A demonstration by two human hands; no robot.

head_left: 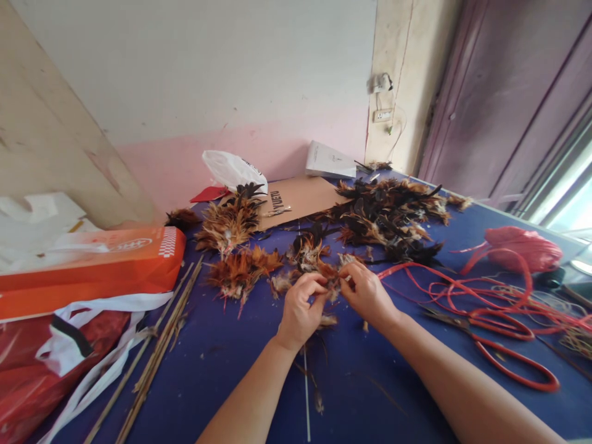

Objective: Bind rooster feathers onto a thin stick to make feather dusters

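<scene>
Table [222,364], blue, bears a broad dark feather pile [388,213] toward its far side. Red-handled scissors [469,324] lie to the right, near a ball of pink cord [527,248]. Left hand [300,308] and right hand [370,299] pinch, with curled fingers, a small feather tuft [332,285] between them, above mid-table; whether the right also grips cord cannot be told. Step in hand, as judged: fingertip handling of the tuft. Next move calls for a steady left pinch, leaving the right fingertips free to adjust.
</scene>
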